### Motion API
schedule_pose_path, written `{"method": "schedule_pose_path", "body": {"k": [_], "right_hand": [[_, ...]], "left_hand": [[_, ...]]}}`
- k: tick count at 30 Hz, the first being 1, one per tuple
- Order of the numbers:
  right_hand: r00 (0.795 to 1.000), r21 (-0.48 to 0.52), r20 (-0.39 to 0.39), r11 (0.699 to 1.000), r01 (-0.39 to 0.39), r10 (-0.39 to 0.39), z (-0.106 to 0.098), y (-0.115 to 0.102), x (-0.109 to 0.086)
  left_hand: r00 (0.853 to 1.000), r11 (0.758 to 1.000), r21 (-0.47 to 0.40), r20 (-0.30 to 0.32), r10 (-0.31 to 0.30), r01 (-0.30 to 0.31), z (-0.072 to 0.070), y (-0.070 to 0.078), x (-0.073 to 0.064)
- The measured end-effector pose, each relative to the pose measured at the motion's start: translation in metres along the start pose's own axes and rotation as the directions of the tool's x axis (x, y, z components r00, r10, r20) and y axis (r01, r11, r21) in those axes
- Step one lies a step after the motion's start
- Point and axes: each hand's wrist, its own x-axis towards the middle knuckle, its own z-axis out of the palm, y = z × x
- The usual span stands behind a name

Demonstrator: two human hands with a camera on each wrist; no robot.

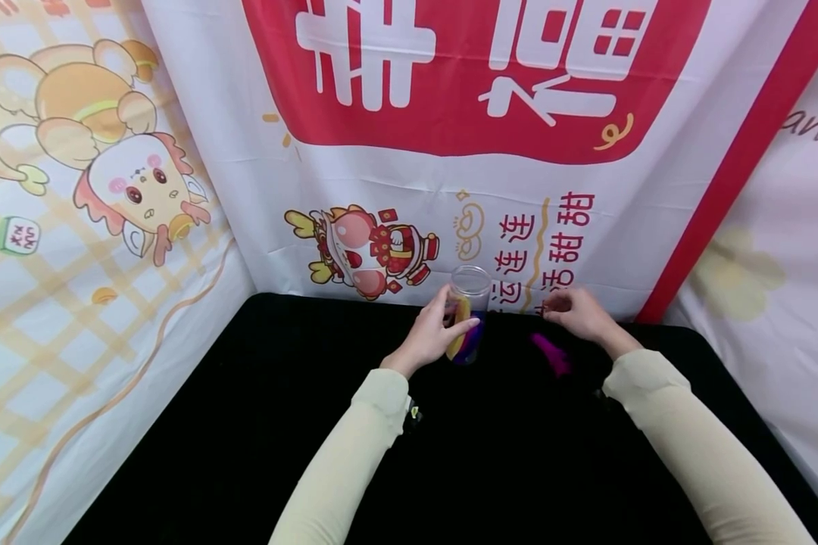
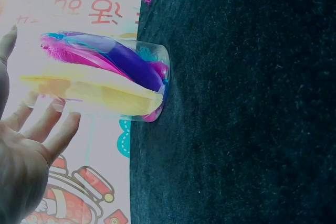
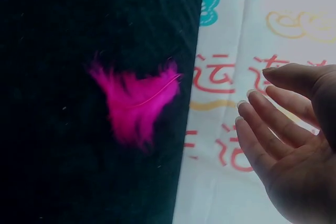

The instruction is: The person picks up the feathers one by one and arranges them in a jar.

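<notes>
A clear plastic cup (image 1: pixel 472 291) stands upright at the back of the black table, with yellow, blue-purple and pink feathers (image 2: pixel 126 61) inside it. My left hand (image 1: pixel 429 333) holds the cup from its left side, thumb across the front and fingers behind. To the right, my right hand (image 1: pixel 579 312) hovers near the table's back edge with nothing in it; its fingers are loosely bent in the right wrist view. A loose magenta feather (image 3: pixel 139 103) lies on the black cloth, beside the right hand and apart from it.
Black cloth covers the table (image 1: pixel 245 439). Directly behind it hangs a white printed curtain (image 1: pixel 259 212) with red lettering and cartoon figures. More printed cloth (image 1: pixel 75 333) closes off the left side, and pale cloth (image 1: pixel 763 303) the right.
</notes>
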Motion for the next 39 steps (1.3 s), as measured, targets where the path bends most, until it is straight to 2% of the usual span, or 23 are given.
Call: {"method": "schedule_pose_path", "body": {"k": [14, 24, 39], "right_hand": [[0.996, -0.025, 0.031, 0.996, -0.088, 0.089, 0.012, 0.024, -0.003], [0.982, -0.077, 0.125, 0.988, -0.135, 0.144, 0.029, 0.030, -0.008], [0.973, -0.054, 0.156, 0.985, -0.163, 0.170, 0.034, 0.036, -0.007]], "left_hand": [[1.000, 1.000, 0.003, -0.003, -0.007, 0.007, -0.002, 0.003, 0.000], [1.000, 1.000, -0.013, 0.017, -0.026, 0.027, -0.002, 0.000, -0.001], [1.000, 1.000, 0.005, 0.008, -0.014, 0.014, -0.001, 0.000, 0.000]]}}
